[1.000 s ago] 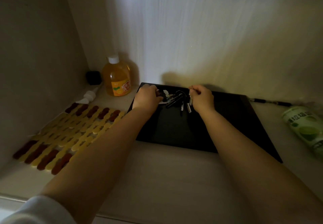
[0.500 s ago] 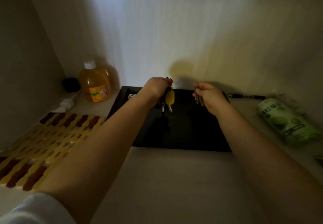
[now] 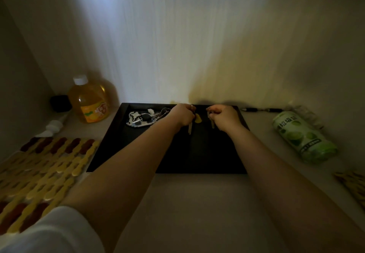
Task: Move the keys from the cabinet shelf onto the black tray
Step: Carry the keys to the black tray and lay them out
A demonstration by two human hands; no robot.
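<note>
Count: 1 black tray (image 3: 138,154), 3 sets of keys: 1 bunch lying on the tray with a black-and-white pixel fob (image 3: 144,118), 1 set with a yellow tag (image 3: 198,118) in the left hand (image 3: 182,114), 1 set (image 3: 211,121) in the right hand (image 3: 224,115). Also 1 orange drink bottle (image 3: 89,99), 1 green can (image 3: 304,137) on its side, 1 pen (image 3: 260,110), 1 small black box (image 3: 60,103), 1 white pump nozzle (image 3: 53,125). Mats: 1 yellow-and-brown mat (image 3: 43,165) on the left, edge of 1 more (image 3: 353,183) at far right; too dim to tell more.

Dim pic, low contrast. Cool light falls on back wall (image 3: 150,41) from top left; right side is warm yellow. Black tray (image 3: 199,154) loses detail, hands throw soft shadows behind. Wide-angle bending at edges, corners dark.
</note>
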